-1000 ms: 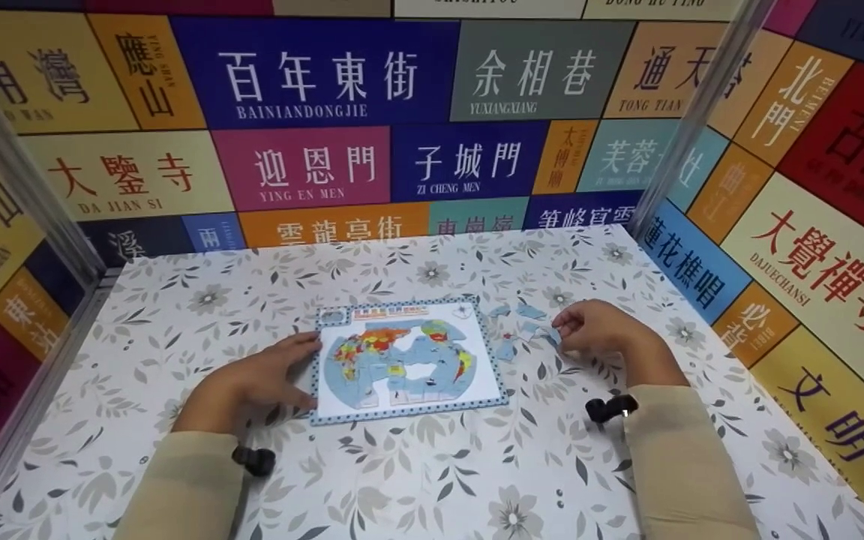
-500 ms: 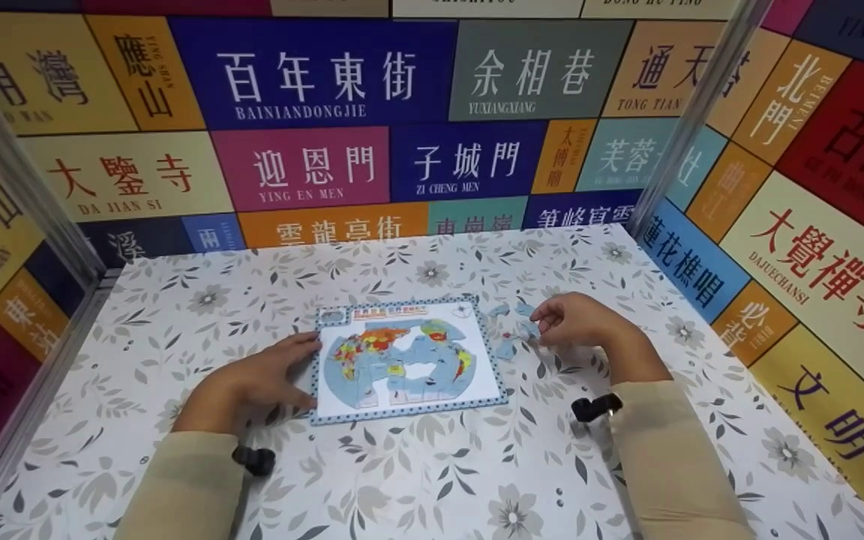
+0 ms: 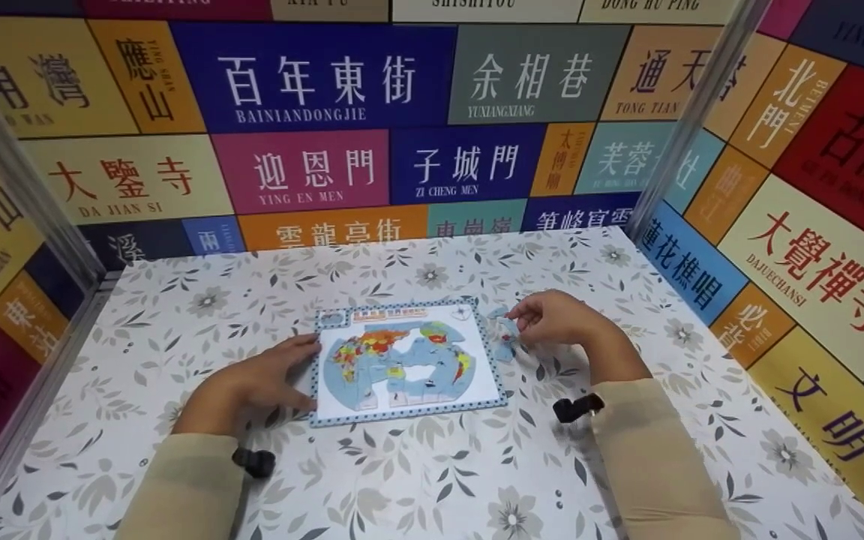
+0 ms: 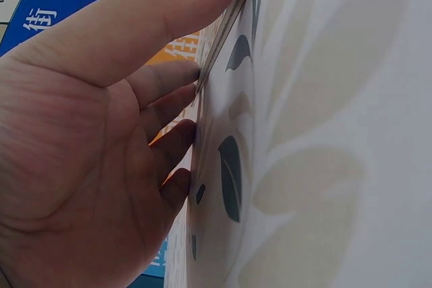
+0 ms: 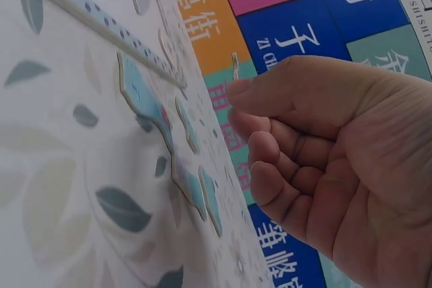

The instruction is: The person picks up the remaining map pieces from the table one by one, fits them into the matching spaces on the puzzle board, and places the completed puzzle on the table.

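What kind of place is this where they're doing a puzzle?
It looks like a small booth, perhaps for tabletop activities: bright, sign-covered walls and silvery posts surround a flowery table holding a puzzle.

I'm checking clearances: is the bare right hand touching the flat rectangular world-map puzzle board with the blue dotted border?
Apart. In the right wrist view, a teal wall panel shows between the right hand and the puzzle board.

"BAINIANDONGJIE" on blue wall panel point(image 3: 314, 79)
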A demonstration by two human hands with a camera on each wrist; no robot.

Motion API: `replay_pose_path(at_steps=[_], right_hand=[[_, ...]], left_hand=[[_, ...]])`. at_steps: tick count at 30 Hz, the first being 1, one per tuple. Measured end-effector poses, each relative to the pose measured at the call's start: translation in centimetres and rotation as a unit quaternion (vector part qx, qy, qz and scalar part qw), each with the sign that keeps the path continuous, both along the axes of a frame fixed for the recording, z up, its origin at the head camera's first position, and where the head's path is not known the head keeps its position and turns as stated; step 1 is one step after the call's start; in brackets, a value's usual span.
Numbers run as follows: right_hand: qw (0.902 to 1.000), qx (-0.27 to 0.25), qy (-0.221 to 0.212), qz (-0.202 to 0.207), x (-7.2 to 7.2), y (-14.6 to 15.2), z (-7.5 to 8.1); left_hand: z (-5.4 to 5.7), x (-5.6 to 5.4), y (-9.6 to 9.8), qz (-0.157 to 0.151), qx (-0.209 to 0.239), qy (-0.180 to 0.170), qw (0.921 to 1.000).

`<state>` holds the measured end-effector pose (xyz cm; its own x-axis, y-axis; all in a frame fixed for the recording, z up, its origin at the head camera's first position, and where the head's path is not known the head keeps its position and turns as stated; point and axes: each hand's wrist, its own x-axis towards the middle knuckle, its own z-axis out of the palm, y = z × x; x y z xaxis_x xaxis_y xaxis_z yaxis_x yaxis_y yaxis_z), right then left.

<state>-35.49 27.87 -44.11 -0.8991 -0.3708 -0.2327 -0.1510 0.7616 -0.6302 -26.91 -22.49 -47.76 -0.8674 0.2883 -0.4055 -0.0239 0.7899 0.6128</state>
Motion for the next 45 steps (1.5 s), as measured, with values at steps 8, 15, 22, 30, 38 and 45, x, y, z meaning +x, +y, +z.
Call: replay_pose_path(at_steps=[8,15,22,30,38,45], right_hand=[[0.9998,-0.013,0.005,0.011,-0.1,-2.1,0.1],[0.9999,0.005,0.002,0.016,-0.2,-3.9,0.4],[0.9998,0.007,-0.011,0.018,-0.2,-5.4,0.6],[0.9995,0.02,-0.023,0.01,-0.1,-6.9,0.6],[0.9992,0.007,-0.031,0.024,-0.2,-7.1,-0.4],[0.9987,0.009,-0.025,0.044,-0.4,-6.8,-1.4]], left_hand=[[-0.3,-0.2,0.0,-0.007,-0.004,0.0,1.0],[-0.4,-0.2,-0.1,-0.022,-0.028,0.021,0.9991],[-0.3,-0.1,-0.2,-0.022,-0.031,0.02,0.9991],[0.0,0.0,0.0,-0.018,-0.022,0.014,0.9995],[0.0,0.0,0.0,-0.007,-0.019,0.006,0.9998],[-0.1,0.0,0.0,-0.028,-0.025,0.024,0.999]])
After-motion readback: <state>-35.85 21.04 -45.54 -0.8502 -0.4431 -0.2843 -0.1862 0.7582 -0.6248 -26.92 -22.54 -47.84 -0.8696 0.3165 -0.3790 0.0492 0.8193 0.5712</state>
